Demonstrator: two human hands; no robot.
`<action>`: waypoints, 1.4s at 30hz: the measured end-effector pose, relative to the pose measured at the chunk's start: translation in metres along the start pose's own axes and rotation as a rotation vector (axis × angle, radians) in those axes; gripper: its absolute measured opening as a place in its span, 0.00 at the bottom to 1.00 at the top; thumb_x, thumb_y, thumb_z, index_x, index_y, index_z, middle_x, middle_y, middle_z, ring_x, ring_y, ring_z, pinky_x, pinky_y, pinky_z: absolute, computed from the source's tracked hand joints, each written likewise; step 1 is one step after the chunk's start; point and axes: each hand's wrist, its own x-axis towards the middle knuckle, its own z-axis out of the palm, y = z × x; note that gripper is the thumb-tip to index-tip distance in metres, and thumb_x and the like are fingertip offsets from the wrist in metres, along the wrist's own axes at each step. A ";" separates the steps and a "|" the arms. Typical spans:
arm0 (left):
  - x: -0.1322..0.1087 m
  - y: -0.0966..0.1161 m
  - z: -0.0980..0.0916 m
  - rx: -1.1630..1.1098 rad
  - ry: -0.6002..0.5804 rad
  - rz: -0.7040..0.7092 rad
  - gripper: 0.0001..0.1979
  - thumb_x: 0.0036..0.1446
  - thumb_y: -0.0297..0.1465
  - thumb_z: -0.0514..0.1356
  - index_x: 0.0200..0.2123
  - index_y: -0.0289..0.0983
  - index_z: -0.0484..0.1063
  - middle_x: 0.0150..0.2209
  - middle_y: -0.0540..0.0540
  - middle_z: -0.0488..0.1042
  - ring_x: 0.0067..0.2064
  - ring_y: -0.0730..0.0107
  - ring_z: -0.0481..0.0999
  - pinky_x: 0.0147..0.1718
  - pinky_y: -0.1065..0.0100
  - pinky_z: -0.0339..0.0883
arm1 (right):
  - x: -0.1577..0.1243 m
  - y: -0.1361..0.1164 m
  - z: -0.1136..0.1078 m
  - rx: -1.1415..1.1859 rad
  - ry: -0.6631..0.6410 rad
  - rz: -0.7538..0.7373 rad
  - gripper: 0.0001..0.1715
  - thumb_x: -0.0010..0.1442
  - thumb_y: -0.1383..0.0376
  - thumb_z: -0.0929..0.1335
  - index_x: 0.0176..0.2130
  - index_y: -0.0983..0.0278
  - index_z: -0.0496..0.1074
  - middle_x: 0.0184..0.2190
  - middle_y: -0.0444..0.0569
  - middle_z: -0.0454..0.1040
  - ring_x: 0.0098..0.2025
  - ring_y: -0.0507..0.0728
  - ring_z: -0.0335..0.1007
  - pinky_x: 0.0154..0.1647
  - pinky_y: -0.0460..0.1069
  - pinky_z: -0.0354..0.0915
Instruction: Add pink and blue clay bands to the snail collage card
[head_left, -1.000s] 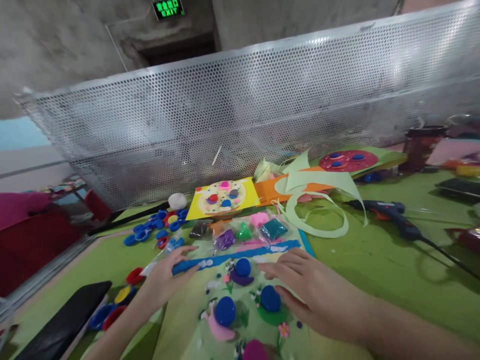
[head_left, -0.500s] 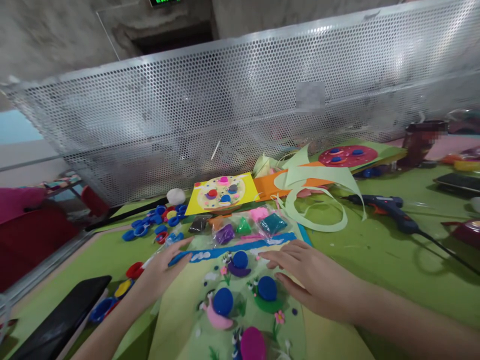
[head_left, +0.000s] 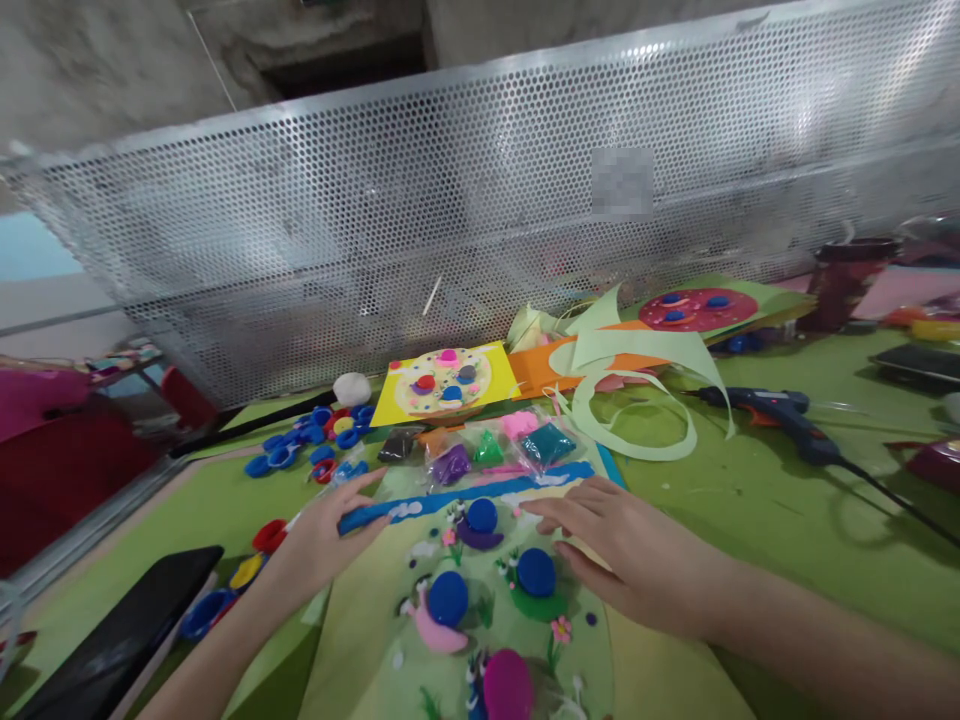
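A sheet with a pale green craft picture [head_left: 491,610] lies in front of me, with clay snails on it. Three have blue cap-like shells: one purple-bodied [head_left: 481,516], one green-bodied [head_left: 536,573] and one pink-bodied [head_left: 448,599]. A magenta-shelled snail [head_left: 508,685] sits lowest. At the left end of the blue clay strip [head_left: 450,500] is my left hand [head_left: 334,530], thumb and fingers apart, holding nothing visible. My right hand [head_left: 630,550] spreads over the picture's right side, its index fingertip by a small pink dot. Whether that fingertip touches it, I cannot tell.
Clay packets [head_left: 450,465] lie behind the picture, bottle caps [head_left: 300,440] to the left. A black phone-like object [head_left: 120,630] is at the near left. Paper scraps [head_left: 637,350] and a glue gun [head_left: 780,415] with its cord lie right. A perforated metal screen [head_left: 450,220] stands behind.
The view has tipped very slightly, so the green sign at the top has almost left the frame. Both hands stay nearly where they were over the picture.
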 end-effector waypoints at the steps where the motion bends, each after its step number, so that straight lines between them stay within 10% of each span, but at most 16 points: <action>1: 0.000 0.000 0.000 0.009 -0.003 0.003 0.32 0.47 0.49 0.53 0.52 0.36 0.65 0.39 0.42 0.78 0.42 0.52 0.75 0.40 0.61 0.67 | 0.000 0.000 0.000 -0.003 -0.003 0.002 0.20 0.60 0.72 0.59 0.52 0.67 0.64 0.38 0.54 0.75 0.42 0.60 0.69 0.43 0.55 0.63; 42: 0.002 -0.004 0.005 -0.234 -0.046 -0.074 0.33 0.45 0.53 0.56 0.50 0.37 0.67 0.48 0.41 0.74 0.47 0.51 0.74 0.46 0.56 0.67 | 0.000 0.000 -0.001 0.004 -0.021 0.009 0.20 0.59 0.73 0.59 0.52 0.66 0.64 0.37 0.52 0.75 0.41 0.59 0.69 0.43 0.54 0.63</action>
